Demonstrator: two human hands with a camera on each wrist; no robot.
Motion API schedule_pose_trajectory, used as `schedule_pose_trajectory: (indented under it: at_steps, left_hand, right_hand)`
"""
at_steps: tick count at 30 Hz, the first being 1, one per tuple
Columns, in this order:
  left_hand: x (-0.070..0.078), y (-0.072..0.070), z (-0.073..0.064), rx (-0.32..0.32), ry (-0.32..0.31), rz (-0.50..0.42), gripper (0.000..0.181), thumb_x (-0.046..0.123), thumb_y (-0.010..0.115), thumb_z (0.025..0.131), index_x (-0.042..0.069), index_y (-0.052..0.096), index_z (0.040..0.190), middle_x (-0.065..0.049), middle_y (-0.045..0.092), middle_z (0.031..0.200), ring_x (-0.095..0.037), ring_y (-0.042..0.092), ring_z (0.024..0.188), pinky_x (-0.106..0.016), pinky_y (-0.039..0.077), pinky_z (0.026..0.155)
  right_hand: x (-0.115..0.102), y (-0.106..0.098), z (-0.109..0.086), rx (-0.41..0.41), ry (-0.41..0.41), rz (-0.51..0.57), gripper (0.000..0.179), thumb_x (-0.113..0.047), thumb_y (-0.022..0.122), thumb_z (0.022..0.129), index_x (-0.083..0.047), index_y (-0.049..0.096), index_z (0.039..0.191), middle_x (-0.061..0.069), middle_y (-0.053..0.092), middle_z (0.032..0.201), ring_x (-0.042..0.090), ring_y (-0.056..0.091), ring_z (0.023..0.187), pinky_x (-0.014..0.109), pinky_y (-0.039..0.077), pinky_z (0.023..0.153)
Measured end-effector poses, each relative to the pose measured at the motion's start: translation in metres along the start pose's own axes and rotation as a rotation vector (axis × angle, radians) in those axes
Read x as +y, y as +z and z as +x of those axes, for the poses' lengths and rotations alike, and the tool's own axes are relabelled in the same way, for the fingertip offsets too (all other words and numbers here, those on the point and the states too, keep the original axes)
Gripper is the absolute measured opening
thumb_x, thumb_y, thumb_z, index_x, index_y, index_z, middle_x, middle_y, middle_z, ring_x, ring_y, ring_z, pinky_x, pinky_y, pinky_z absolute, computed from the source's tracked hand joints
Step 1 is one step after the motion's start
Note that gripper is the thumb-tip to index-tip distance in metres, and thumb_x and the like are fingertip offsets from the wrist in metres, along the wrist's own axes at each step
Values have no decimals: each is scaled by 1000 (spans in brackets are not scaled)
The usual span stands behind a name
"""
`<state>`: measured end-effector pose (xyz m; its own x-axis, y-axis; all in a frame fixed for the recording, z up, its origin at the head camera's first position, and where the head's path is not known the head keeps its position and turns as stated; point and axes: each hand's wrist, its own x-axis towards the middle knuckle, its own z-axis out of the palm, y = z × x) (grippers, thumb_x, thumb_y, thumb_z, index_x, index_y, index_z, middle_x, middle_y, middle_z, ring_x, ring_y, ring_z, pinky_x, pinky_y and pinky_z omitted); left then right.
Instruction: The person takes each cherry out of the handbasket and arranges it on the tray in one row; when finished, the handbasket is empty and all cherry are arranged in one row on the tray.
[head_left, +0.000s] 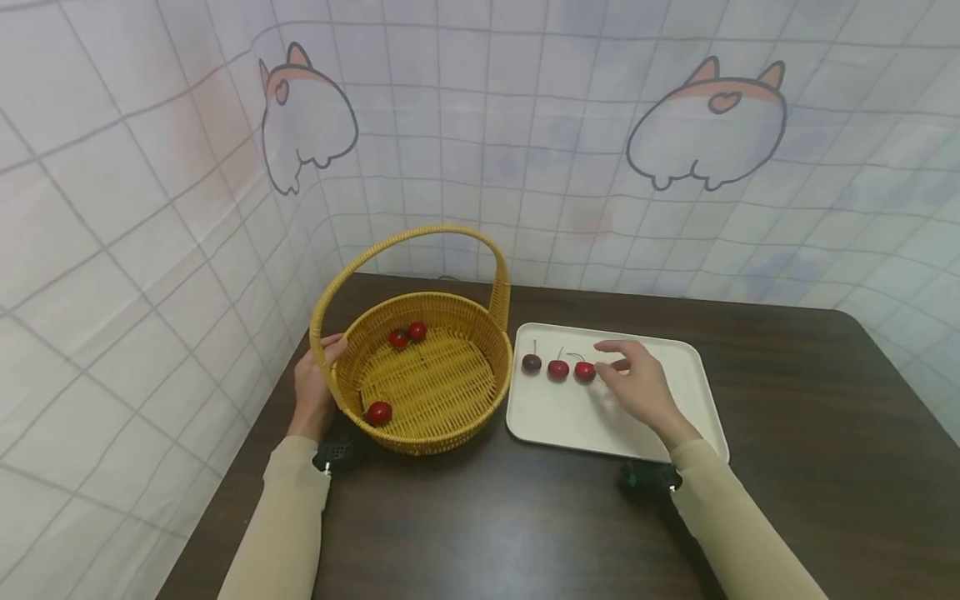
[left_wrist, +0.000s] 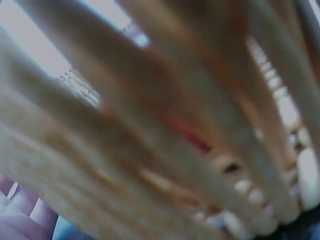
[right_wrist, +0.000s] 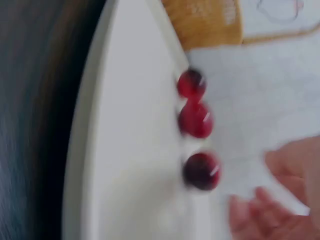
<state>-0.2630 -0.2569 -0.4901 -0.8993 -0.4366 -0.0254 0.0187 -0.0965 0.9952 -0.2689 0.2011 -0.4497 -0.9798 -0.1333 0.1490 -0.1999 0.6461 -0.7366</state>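
My left hand is at the left side of a round yellow wicker basket, holding its rim beside the foot of the tall handle. Close up in the left wrist view, the woven wall hides most of that hand; some fingers show at lower left. Over a white tray, my right hand has thumb and forefinger spread apart, right beside the rightmost cherry. In the same row sit a red cherry and a darker cherry, stems up. The right wrist view shows nothing between the fingers.
Inside the basket, two cherries touch near the back wall and one cherry lies at the front left. The handle arches high above. Grid-patterned cloth surrounds the dark wooden table at the back and sides.
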Motion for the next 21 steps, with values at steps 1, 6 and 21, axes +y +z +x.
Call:
schedule_pose_trajectory:
  at_steps: [1,6,21]
  left_hand:
    - [0,0,0,-10,-7,-7,44,37,65,93,4,62,122,0,64,100,-11,62,85,-19,51,70]
    - [0,0,-2,-28,-20,-43,48,39,66,93,3,61,125,-1,64,103,-11,63,87,-19,52,72]
    - [-14,13,-5,-38,11,-7,45,38,64,94,1,63,121,0,66,102,-11,64,86,-19,53,71]
  right_hand:
    - [-7,-1,-2,46,-38,4,31,-14,62,94,-9,62,124,12,56,127,26,65,92,35,52,73]
    - [-53,6,-2,66,-171,147,24,-13,63,94,-10,65,118,7,64,116,25,64,93,30,53,76]
    - [-152,90,58,-244,26,409,31,-33,64,95,-13,65,117,4,64,115,28,65,99,37,55,81]
